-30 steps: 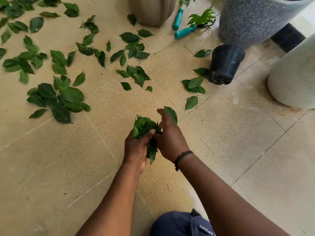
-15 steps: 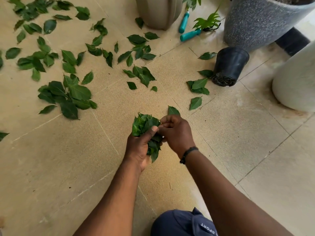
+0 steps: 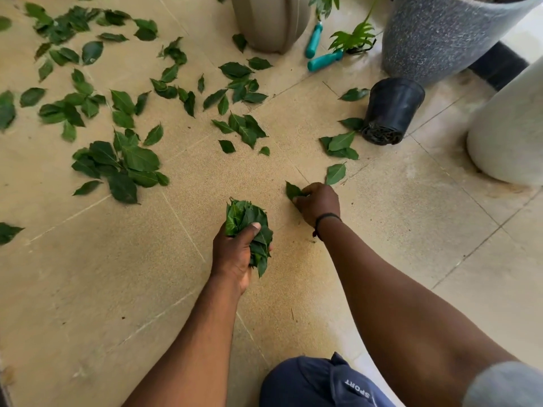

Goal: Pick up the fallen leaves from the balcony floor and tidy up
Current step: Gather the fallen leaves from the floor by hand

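Green fallen leaves lie scattered over the beige tiled balcony floor (image 3: 382, 230), most of them in clusters (image 3: 126, 165) at the left and back. My left hand (image 3: 235, 257) grips a thick bunch of leaves (image 3: 246, 221) just above the floor in the middle. To its right, my right hand (image 3: 318, 201) is down at the floor with its fingers curled on a single leaf (image 3: 292, 190). Another loose leaf (image 3: 335, 173) lies just beyond that hand, and a small pile (image 3: 340, 145) sits further back.
A black plastic pot (image 3: 393, 110) lies on its side at the right. Teal-handled pruners (image 3: 323, 60) rest by a beige pot (image 3: 270, 22). A grey speckled planter (image 3: 440, 36) and a white planter (image 3: 508, 127) stand at the right. My knee (image 3: 317, 383) is at the bottom.
My right hand has left the bunch and moved right and down to the floor, a leaf still in its fingers. My left hand keeps the bunch in place.
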